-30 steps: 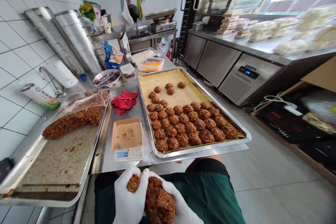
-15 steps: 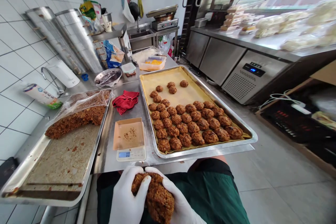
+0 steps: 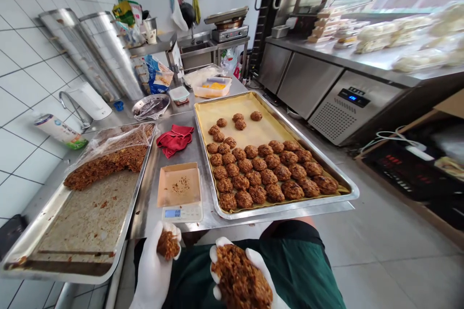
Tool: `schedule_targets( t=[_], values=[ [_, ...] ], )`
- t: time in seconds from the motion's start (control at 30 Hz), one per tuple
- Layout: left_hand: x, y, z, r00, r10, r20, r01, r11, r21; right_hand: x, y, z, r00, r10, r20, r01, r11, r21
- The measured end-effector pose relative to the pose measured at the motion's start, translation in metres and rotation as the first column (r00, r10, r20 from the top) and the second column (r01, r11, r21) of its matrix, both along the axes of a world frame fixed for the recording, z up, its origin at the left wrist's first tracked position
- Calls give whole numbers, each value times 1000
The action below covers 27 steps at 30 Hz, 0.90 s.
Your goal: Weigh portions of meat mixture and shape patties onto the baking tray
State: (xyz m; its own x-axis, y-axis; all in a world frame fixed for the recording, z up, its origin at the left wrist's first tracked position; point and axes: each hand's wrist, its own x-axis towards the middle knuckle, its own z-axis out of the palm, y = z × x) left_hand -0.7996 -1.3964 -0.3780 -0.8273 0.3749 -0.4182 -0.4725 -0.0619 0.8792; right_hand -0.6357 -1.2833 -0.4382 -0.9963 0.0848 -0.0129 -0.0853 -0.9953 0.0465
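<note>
My left hand (image 3: 154, 263), in a white glove, is closed around a small piece of brown, grainy mixture (image 3: 167, 245), just in front of the scale. In my gloved right hand (image 3: 266, 270) sits a much larger lump of the same mixture (image 3: 239, 277), over my lap. The digital scale (image 3: 184, 213) reads 0.0 and carries a cardboard tray (image 3: 167, 192) with a few crumbs in it. To the right, rows of brown balls (image 3: 268, 176) lie on the paper-lined baking tray (image 3: 217, 207). A bulk mass of mixture (image 3: 105, 166) lies partly under plastic film in the left metal tray (image 3: 83, 224).
A red cloth (image 3: 175, 140) lies behind the scale. Farther back are a film-covered bowl (image 3: 150, 106), a lidded container (image 3: 179, 94), and a plastic box with yellow contents (image 3: 212, 87). A steel counter with a refrigerated base (image 3: 337, 101) stands at the right.
My hands have moved apart. The single lump between them is now split, a small piece in my left hand and the larger part in my right.
</note>
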Motion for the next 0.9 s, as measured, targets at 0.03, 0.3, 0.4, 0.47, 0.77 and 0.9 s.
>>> schedule_targets(
  t=[0.03, 0.3, 0.4, 0.47, 0.77, 0.9],
  values=[
    [-1, -2, 2, 996, -31, 81, 25, 997, 71, 0, 2, -4, 1000, 5, 7, -5, 1000, -15],
    [14, -11, -1, 937, -117, 328, 94, 992, 86, 3, -1, -29, 994, 99, 38, -98, 994, -45],
    [11, -14, -7, 949, -65, 308, 13, 985, 170, 6, 0, -30, 993, 93, 76, -87, 994, -71],
    [10, -16, -7, 936, -91, 341, -6, 962, 274, 7, 2, -31, 991, 95, 92, -87, 992, -86],
    [28, -25, -6, 884, -312, 347, 231, 939, 254, 7, 2, -33, 991, 68, 116, -62, 997, -55],
    [32, -27, -21, 881, -384, 276, 365, 923, 121, 10, 2, -35, 988, 82, 133, -74, 995, -65]
  ],
)
